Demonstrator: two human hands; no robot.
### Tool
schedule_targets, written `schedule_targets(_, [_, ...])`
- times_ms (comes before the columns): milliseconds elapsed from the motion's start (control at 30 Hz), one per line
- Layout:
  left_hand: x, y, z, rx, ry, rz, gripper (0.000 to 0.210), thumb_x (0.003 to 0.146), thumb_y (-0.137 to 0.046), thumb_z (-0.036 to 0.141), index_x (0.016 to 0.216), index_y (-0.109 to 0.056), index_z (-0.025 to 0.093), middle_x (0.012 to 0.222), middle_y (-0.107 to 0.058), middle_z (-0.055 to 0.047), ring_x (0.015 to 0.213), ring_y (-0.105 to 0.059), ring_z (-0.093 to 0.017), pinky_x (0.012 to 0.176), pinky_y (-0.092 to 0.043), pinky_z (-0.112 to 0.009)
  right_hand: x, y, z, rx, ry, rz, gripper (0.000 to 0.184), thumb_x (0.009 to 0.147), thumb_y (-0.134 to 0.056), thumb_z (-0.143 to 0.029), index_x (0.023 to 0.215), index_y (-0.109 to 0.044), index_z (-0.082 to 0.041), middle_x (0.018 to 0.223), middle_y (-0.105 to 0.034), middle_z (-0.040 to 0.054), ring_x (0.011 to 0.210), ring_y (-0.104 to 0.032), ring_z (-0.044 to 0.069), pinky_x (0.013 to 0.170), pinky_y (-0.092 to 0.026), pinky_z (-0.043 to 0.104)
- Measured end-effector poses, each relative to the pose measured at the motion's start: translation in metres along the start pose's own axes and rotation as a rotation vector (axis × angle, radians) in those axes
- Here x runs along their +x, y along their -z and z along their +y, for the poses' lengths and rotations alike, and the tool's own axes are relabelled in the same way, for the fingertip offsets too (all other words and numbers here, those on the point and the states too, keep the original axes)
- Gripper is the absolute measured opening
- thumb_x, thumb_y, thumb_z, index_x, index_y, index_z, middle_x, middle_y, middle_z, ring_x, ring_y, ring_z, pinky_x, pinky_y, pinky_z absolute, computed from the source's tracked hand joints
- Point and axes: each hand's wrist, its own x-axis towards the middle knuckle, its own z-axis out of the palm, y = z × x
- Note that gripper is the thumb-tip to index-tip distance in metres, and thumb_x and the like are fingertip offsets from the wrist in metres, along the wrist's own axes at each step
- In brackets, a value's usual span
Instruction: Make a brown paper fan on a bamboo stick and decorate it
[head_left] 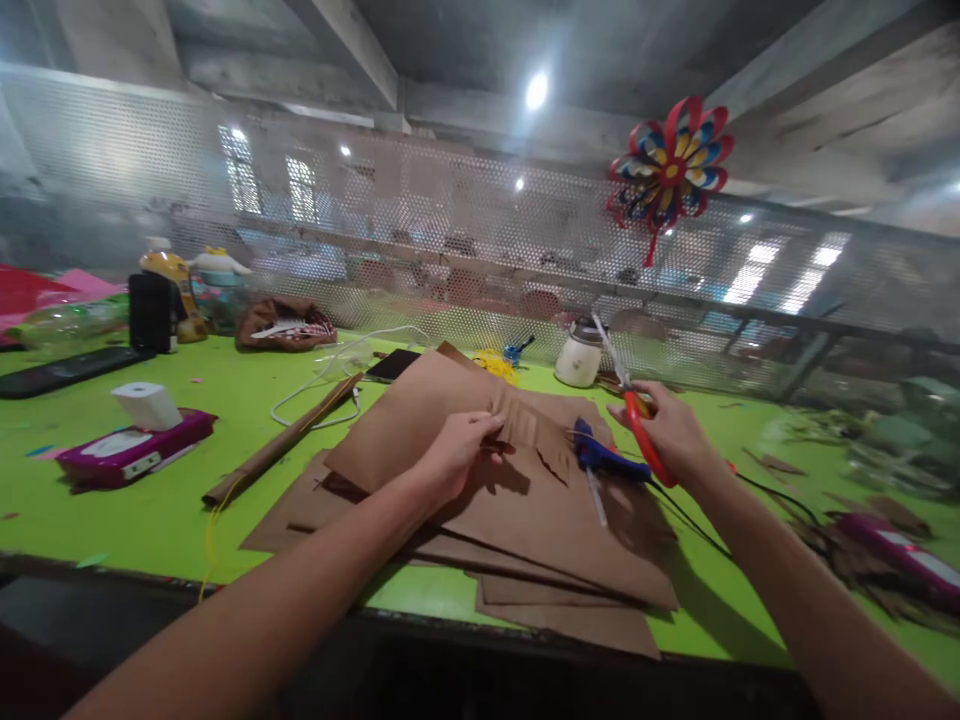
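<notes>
My left hand [463, 448] is closed, thumb and fingers pinching a small brown paper strip [531, 425] whose edge looks cut into a fringe. Under it lies a stack of large brown paper sheets [405, 415], spread unevenly. My right hand [673, 430] grips scissors [643, 437] by their red-orange handles, with the metal blades pointing up and away from me, apart from the paper strip. Between both hands a blue glue gun [611, 462] rests on the sheets, with a whitish stick [598, 497] beside it and a dark cord.
A rolled brown paper tube [281, 440] and a purple power strip [139, 450] with a white plug lie left. Behind stand a cream jar [579, 355] and yellow scraps [495, 365]. Another purple strip [900, 550] and paper scraps lie right. A perforated screen [450, 230] bounds the green table.
</notes>
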Motion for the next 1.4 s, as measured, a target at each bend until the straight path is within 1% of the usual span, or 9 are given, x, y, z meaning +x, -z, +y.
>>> schedule_targets(167, [0.002, 0.001, -0.001, -0.006, -0.032, 0.080, 0.024, 0.070, -0.068, 0.033, 0.065, -0.058, 0.012, 0.064, -0.061, -0.005, 0.054, -0.059, -0.012, 0.043, -0.040, -0.018, -0.032, -0.002, 0.009, -0.229, 0.115, -0.325, 0.035, 0.078, -0.052, -0.031, 0.107, -0.063, -0.017, 0.103, -0.067, 0.0119, 0.090, -0.062, 0.027, 0.075, -0.044, 0.033])
schedule_targets(400, [0.011, 0.008, 0.000, -0.081, -0.165, 0.325, 0.021, 0.068, -0.067, 0.031, 0.070, -0.059, 0.012, 0.064, -0.062, -0.003, 0.057, -0.060, -0.012, 0.045, -0.041, -0.017, -0.094, -0.007, -0.038, -0.281, 0.260, -0.532, 0.037, 0.080, -0.051, -0.032, 0.115, -0.059, -0.022, 0.102, -0.064, 0.0097, 0.092, -0.059, 0.023, 0.079, -0.042, 0.031])
schedule_targets(600, [0.011, 0.007, -0.001, -0.075, -0.117, 0.350, 0.018, 0.068, -0.066, 0.029, 0.069, -0.060, 0.012, 0.063, -0.060, -0.002, 0.057, -0.058, -0.011, 0.044, -0.040, -0.017, -0.064, 0.001, -0.051, -0.273, 0.402, -0.541, 0.032, 0.083, -0.050, -0.040, 0.104, -0.065, -0.022, 0.098, -0.066, 0.0086, 0.092, -0.056, 0.024, 0.078, -0.041, 0.032])
schedule_targets(667, [0.010, 0.007, -0.002, -0.065, -0.125, 0.343, 0.019, 0.068, -0.066, 0.029, 0.069, -0.060, 0.011, 0.064, -0.059, -0.002, 0.058, -0.058, -0.011, 0.045, -0.041, -0.018, -0.046, -0.007, -0.050, -0.294, 0.411, -0.498, 0.032, 0.084, -0.047, -0.036, 0.106, -0.065, -0.021, 0.098, -0.067, 0.0093, 0.092, -0.057, 0.023, 0.078, -0.041, 0.031])
schedule_targets(900, [0.009, 0.009, -0.002, -0.024, -0.089, 0.330, 0.020, 0.067, -0.066, 0.029, 0.071, -0.061, 0.010, 0.069, -0.060, -0.004, 0.059, -0.058, -0.011, 0.047, -0.042, -0.018, -0.013, -0.057, -0.043, -0.522, 0.385, -0.652, 0.027, 0.075, -0.056, -0.026, 0.099, -0.067, -0.016, 0.093, -0.069, 0.0139, 0.089, -0.062, 0.026, 0.070, -0.039, 0.030])
schedule_targets(1067, [0.013, 0.011, -0.006, 0.007, -0.058, 0.348, 0.018, 0.069, -0.064, 0.028, 0.071, -0.062, 0.011, 0.066, -0.059, -0.003, 0.058, -0.057, -0.010, 0.048, -0.042, -0.018, -0.015, -0.062, -0.042, -0.454, 0.389, -0.667, 0.054, 0.066, -0.064, -0.025, 0.119, -0.054, -0.019, 0.113, -0.061, 0.0123, 0.094, -0.060, 0.025, 0.067, -0.039, 0.028])
schedule_targets(1167, [0.015, 0.013, -0.006, -0.002, -0.057, 0.355, 0.018, 0.068, -0.065, 0.030, 0.071, -0.062, 0.012, 0.066, -0.060, -0.002, 0.057, -0.056, -0.010, 0.048, -0.042, -0.018, -0.014, -0.055, -0.046, -0.338, 0.395, -0.591, 0.053, 0.070, -0.061, -0.027, 0.122, -0.052, -0.020, 0.116, -0.056, 0.0113, 0.093, -0.058, 0.023, 0.072, -0.041, 0.029])
schedule_targets(1233, [0.015, 0.014, -0.004, -0.013, -0.056, 0.359, 0.019, 0.067, -0.065, 0.030, 0.069, -0.060, 0.012, 0.064, -0.059, -0.002, 0.056, -0.056, -0.010, 0.047, -0.041, -0.018, -0.008, -0.045, -0.041, -0.275, 0.437, -0.449, 0.045, 0.074, -0.056, -0.022, 0.118, -0.055, -0.018, 0.111, -0.054, 0.0115, 0.091, -0.056, 0.022, 0.077, -0.042, 0.031])
schedule_targets(1400, [0.016, 0.013, -0.001, -0.042, -0.069, 0.350, 0.020, 0.064, -0.066, 0.031, 0.064, -0.056, 0.013, 0.060, -0.057, 0.000, 0.056, -0.056, -0.010, 0.047, -0.040, -0.018, 0.025, 0.004, 0.025, -0.352, 0.469, -0.098, 0.041, 0.073, -0.048, -0.007, 0.110, -0.062, -0.013, 0.099, -0.056, 0.0147, 0.089, -0.054, 0.024, 0.078, -0.044, 0.035])
